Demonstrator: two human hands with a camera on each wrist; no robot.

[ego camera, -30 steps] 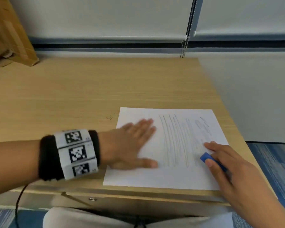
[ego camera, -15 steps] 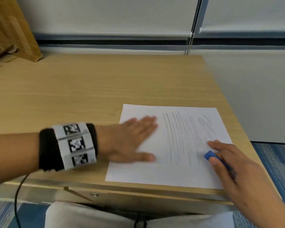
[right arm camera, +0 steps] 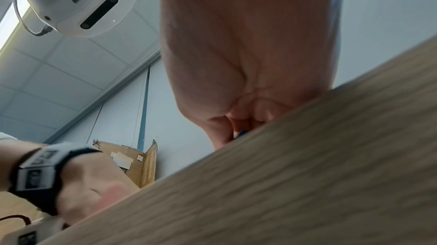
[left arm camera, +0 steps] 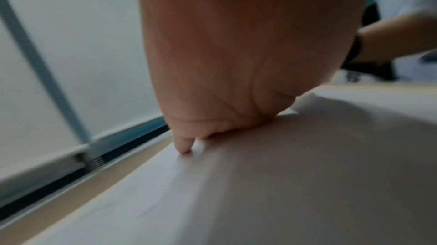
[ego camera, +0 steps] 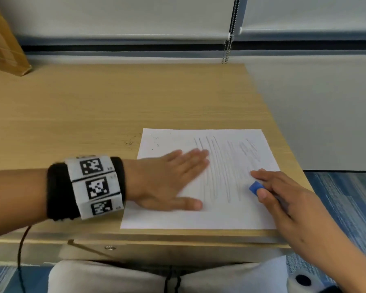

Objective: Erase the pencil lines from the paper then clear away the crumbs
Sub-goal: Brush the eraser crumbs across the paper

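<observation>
Paper [ego camera: 199,216], streaked with grey pencil lines [ego camera: 218,172], lies near the surface [ego camera: 93,106] edge; left hand [ego camera: 165,182] presses flat, right hand [ego camera: 292,206] pinches blue eraser [ego camera: 255,187].

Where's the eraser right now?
In the head view, the blue eraser is pinched in the right hand, on the right side of the paper, just right of the pencil lines.

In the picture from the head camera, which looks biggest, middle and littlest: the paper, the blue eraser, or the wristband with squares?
1. Paper, biggest.
2. Wristband with squares, middle, though it sits nearer the camera.
3. Blue eraser, littlest, partly hidden by the fingers.
</observation>
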